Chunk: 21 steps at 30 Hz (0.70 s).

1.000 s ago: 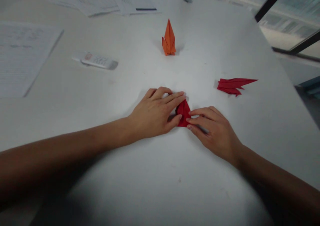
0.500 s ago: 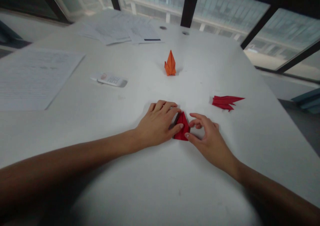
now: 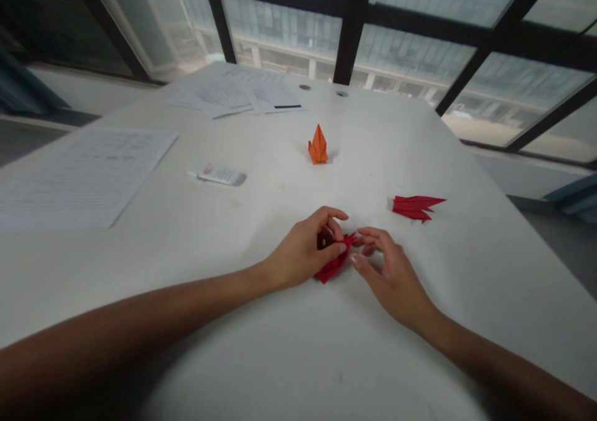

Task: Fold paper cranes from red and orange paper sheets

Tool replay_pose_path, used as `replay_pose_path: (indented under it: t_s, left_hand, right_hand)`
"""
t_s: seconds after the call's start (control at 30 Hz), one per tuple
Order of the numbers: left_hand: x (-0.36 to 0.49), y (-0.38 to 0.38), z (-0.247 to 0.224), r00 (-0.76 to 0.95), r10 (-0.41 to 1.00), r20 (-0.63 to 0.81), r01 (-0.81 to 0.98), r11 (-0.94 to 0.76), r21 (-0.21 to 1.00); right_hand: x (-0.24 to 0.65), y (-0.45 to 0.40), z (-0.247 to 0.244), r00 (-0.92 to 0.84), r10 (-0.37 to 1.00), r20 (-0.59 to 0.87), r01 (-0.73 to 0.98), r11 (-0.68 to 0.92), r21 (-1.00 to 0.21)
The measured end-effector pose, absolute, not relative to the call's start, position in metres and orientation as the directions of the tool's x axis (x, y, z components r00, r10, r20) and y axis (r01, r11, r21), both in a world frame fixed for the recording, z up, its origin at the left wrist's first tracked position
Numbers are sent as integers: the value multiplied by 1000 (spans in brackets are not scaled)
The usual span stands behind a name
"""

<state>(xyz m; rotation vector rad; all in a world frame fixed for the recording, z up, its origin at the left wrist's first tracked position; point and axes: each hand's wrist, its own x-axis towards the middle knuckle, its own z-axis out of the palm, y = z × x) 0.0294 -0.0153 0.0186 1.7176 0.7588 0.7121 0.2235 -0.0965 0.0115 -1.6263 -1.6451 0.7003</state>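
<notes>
A red folded paper (image 3: 331, 269) sits on the white table, turned at a slant with its narrow points up toward the right. My left hand (image 3: 301, 247) pinches it between thumb and fingers and covers part of its left side. Close by on the right is my right hand (image 3: 390, 277), its thumb and fingers apart beside the paper's pointed end. Its fingertips come very near those points; whether they touch I cannot tell.
An orange origami figure (image 3: 318, 146) stands farther back, and a red origami piece (image 3: 415, 207) lies to the right. To the left are a small white printed item (image 3: 220, 174) and a large paper sheet (image 3: 88, 178). More printed sheets (image 3: 224, 91) lie near the windows.
The red folded paper has been turned, from flat with its tip pointing away to slanted with its points to the right. My left fingers have drawn in around it. The camera view has tilted up.
</notes>
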Motion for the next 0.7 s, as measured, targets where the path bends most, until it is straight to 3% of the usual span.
replay_pose_path:
  t_s: [0.17,0.4,0.57,0.7]
  left_hand:
    - [36,-27,25,441,892,97,-95,-61,994]
    - [33,-34,26,496,864,83,-236,42,971]
    - [32,-30,22,565,824,41,-235,113,965]
    - [32,-31,20,713,701,10,-194,184,963]
  right_hand:
    - [221,-99,13,-63,998,7,353,29,-935]
    - [227,-92,13,-67,996,-53,-42,-56,-998]
    - [234,-91,11,-42,998,-47,-124,-51,-991]
    - [236,-91,10,-13,999,-29,-64,-30,-997]
